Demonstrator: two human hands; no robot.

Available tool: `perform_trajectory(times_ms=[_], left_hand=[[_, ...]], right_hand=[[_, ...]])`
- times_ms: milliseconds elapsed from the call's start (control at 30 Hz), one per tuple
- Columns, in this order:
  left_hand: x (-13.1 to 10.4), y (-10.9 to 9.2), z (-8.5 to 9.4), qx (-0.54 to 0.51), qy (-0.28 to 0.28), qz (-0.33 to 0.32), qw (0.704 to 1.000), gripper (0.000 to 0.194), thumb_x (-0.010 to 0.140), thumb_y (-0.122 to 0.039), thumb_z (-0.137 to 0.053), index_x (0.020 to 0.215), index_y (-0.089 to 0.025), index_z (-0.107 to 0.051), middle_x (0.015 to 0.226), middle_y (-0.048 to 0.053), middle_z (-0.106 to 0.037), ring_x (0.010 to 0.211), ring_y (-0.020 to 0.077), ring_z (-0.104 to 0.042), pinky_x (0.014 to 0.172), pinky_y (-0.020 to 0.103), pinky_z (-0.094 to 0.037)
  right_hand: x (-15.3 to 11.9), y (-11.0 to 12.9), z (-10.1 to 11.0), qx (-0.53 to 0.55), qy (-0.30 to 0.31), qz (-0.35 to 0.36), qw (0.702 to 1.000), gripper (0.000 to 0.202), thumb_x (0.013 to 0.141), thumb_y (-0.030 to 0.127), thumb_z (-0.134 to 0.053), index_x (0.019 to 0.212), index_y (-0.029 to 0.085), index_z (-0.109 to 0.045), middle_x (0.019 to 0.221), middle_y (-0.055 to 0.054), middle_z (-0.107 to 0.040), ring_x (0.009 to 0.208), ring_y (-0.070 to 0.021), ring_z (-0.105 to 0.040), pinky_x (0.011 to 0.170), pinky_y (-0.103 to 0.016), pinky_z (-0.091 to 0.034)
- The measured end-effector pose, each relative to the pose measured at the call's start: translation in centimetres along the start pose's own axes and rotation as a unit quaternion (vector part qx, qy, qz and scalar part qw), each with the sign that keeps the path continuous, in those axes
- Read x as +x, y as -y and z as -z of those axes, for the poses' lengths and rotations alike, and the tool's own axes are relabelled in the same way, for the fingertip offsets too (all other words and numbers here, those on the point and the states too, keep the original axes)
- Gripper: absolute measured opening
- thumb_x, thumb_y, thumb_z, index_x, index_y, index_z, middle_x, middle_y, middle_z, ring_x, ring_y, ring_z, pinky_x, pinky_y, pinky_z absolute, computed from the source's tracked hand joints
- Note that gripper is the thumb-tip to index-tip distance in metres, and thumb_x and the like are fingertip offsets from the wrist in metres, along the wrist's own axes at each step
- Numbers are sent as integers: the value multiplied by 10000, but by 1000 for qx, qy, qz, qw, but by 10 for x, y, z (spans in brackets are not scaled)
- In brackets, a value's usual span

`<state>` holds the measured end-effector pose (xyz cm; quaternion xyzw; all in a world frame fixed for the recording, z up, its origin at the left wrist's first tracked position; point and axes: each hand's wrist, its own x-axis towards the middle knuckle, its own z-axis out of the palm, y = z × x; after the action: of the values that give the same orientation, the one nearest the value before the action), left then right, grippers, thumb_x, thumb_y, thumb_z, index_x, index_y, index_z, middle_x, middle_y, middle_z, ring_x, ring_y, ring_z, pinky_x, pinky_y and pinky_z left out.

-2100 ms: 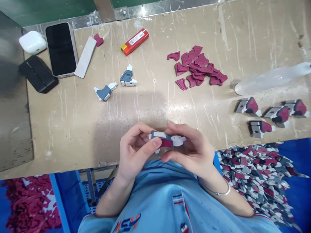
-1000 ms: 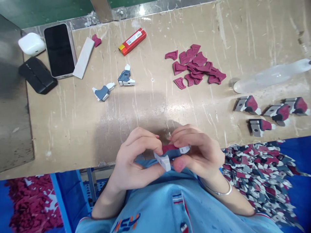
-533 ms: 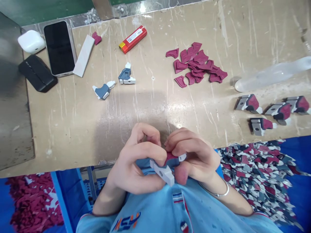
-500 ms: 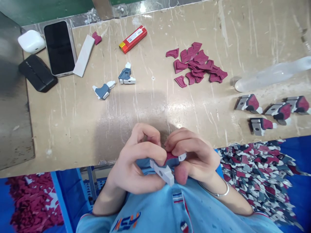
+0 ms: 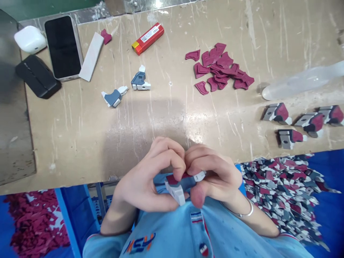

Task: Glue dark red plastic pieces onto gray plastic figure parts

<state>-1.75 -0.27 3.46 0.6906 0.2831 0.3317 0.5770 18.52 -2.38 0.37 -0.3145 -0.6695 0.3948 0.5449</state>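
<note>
One maroon, blue-grey and white plastic part (image 5: 187,183) is held between the left hand (image 5: 145,179) and the right hand (image 5: 218,172), its blocky end and narrow tip being pinched by them respectively.

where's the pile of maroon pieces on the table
In the head view, the maroon pile lies right of centre, between the red lighter and the translucent object.

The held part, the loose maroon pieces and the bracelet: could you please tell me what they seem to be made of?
Held part: probably rigid plastic, matte, with crisp, moulded-looking edges. Maroon pieces: likely plastic or rubber, matte, some with raised rims. Bracelet: apparently metal, silvery and shiny.
</note>
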Motion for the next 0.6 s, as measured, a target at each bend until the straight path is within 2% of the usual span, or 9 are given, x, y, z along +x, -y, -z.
perform_trajectory(times_ms=[133, 233, 400, 500, 600], left_hand=[[1, -1, 4, 4, 24, 7, 1000, 372, 744, -62, -766, 902, -260, -494, 1051, 10, -593, 983, 195, -588, 958, 379, -511], [0, 1, 3, -3, 5, 4, 1000, 374, 751, -90, -783, 901, -263, -487, 1044, 15, -603, 975, 199, -593, 940, 380, -523], [-3, 3, 2, 10, -19, -14, 1000, 379, 746, -98, -818, 857, -261, -494, 992, 14, -632, 914, 196, -604, 889, 372, -526], [-2, 3, 5, 16, -14, -28, 999, 380, 754, -92, -847, 837, -258, -516, 976, 6, -648, 902, 185, -605, 893, 358, -525], [1, 4, 7, 23, -20, -42, 999, 367, 794, -170, -900, 817, -257, -544, 951, 6, -677, 901, 186, -617, 875, 349, -540]], right_hand=[[-1, 1, -1, 0, 5, -10, 1000, 367, 981, 570, -762, 920, 217, -683, 783, -27, -767, 717, -157, -755, 675, -278, -624], [-2, 0, -1, 4, 2, -7, 1000, 363, 1006, 568, -733, 928, 216, -693, 786, -33, -772, 714, -163, -760, 667, -283, -624], [-1, -1, 0, 6, 22, -2, 1000, 294, 963, 484, -832, 961, 213, -719, 812, -33, -781, 742, -180, -776, 679, -300, -649], [-2, -2, 1, 2, 29, -3, 1000, 327, 972, 536, -797, 958, 220, -713, 812, -31, -777, 736, -180, -777, 677, -307, -662], [-2, -2, 2, -3, 26, -4, 1000, 341, 992, 560, -761, 961, 224, -710, 815, -35, -781, 733, -181, -784, 673, -307, -669]])
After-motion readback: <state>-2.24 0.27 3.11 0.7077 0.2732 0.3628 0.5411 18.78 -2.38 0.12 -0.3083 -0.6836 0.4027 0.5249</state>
